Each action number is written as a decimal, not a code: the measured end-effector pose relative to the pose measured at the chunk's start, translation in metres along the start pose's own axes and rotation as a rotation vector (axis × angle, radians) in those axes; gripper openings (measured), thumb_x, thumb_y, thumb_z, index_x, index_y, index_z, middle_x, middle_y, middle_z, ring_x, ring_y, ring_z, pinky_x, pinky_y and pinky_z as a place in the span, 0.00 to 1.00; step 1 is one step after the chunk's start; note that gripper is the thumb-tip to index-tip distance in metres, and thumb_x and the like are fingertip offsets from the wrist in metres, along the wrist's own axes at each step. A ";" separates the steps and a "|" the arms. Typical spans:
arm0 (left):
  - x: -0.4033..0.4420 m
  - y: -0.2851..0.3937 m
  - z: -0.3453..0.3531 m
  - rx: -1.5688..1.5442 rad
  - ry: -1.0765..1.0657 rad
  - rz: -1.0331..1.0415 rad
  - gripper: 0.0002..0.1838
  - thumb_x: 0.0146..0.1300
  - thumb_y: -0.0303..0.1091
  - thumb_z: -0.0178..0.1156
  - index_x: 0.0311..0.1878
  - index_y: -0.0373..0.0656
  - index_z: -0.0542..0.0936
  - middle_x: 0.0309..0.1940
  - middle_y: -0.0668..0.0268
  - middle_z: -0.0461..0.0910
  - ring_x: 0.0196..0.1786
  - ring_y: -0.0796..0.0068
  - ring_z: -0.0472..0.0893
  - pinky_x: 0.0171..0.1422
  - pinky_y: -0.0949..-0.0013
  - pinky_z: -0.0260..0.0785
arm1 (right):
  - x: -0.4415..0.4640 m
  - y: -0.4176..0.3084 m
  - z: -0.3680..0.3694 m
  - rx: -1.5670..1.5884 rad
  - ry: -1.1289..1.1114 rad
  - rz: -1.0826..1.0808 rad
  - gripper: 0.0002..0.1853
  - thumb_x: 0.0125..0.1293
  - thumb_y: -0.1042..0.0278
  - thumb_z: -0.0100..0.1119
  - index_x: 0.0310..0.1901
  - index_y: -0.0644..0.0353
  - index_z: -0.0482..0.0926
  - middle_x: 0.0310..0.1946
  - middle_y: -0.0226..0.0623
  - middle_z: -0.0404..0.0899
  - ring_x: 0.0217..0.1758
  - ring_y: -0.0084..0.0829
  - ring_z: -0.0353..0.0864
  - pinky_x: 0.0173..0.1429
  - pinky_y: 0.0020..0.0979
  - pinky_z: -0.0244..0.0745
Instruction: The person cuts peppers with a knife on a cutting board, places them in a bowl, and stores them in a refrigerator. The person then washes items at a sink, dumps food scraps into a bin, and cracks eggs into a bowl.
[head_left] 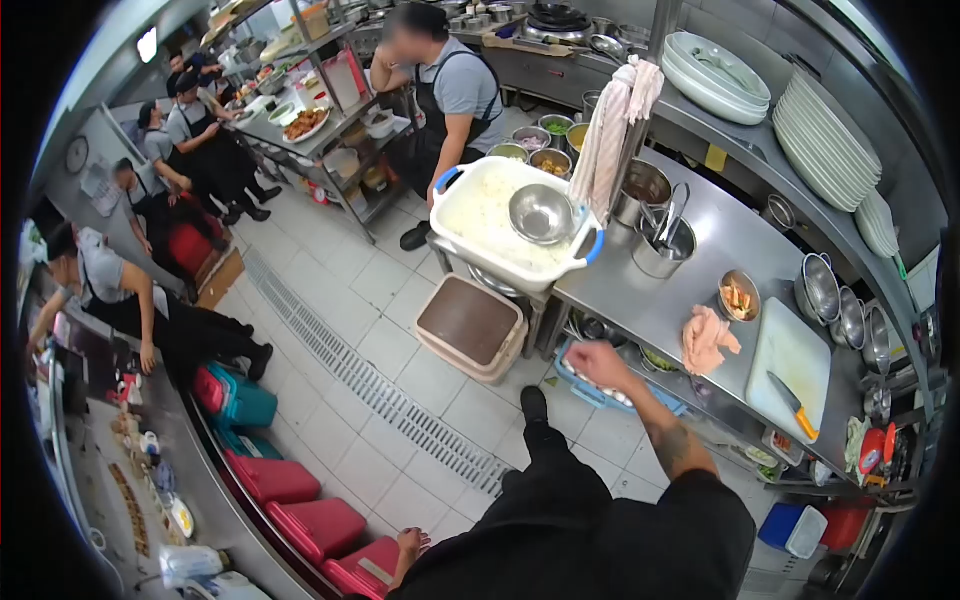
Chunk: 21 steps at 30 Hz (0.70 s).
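The right hand (602, 364) is over the blue crate (567, 384), fingers curled; I cannot tell whether they pinch anything. White pieces (614, 396) lie in the crate, just beside the fingers. The left hand (411, 544), fingers loosely parted, is near a red bin (366, 562).

Light blue is shown by the crate (580, 391), red by the bins (318, 525), white by the tub (492, 262), orange by the knife handle (806, 423); pinkish stripes are apparently carried by the whitish cloth (603, 150).
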<state>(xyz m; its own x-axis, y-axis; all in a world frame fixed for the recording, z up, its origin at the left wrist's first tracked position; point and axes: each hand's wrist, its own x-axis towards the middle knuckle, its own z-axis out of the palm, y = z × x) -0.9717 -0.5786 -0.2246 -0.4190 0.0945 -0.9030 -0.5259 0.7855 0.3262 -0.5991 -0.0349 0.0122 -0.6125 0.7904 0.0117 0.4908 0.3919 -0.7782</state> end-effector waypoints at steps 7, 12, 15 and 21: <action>0.027 0.106 0.046 -0.270 0.041 0.411 0.11 0.66 0.33 0.54 0.46 0.37 0.73 0.35 0.54 0.81 0.36 0.57 0.84 0.33 0.53 0.78 | 0.398 0.047 -0.067 0.037 0.724 -0.280 0.20 0.59 0.60 0.65 0.48 0.65 0.78 0.49 0.53 0.77 0.52 0.50 0.77 0.56 0.42 0.72; -0.019 0.165 0.078 -0.134 0.112 0.190 0.11 0.65 0.34 0.54 0.46 0.38 0.74 0.34 0.54 0.81 0.35 0.55 0.84 0.34 0.49 0.78 | 0.587 0.173 -0.147 0.066 1.003 0.691 0.19 0.63 0.55 0.56 0.42 0.63 0.84 0.41 0.54 0.83 0.47 0.51 0.83 0.52 0.44 0.74; -0.032 0.193 0.105 -0.154 0.115 0.133 0.11 0.66 0.34 0.54 0.46 0.38 0.74 0.34 0.54 0.81 0.34 0.55 0.84 0.34 0.49 0.78 | 0.605 0.238 -0.195 0.035 0.979 0.853 0.18 0.62 0.56 0.56 0.42 0.63 0.84 0.41 0.53 0.83 0.47 0.51 0.83 0.51 0.45 0.75; -0.075 0.180 0.131 -0.204 0.138 -0.029 0.11 0.66 0.34 0.54 0.47 0.39 0.74 0.34 0.55 0.81 0.33 0.55 0.85 0.33 0.49 0.78 | 0.628 0.288 -0.242 0.122 0.916 0.969 0.16 0.62 0.58 0.56 0.42 0.62 0.84 0.42 0.52 0.84 0.47 0.50 0.83 0.50 0.46 0.76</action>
<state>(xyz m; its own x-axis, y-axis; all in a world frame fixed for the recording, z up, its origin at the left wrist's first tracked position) -0.9377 -0.3638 -0.1345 -0.4913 -0.0212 -0.8708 -0.6718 0.6455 0.3633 -0.6922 0.6887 -0.0528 0.6057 0.7712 -0.1960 0.4007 -0.5084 -0.7622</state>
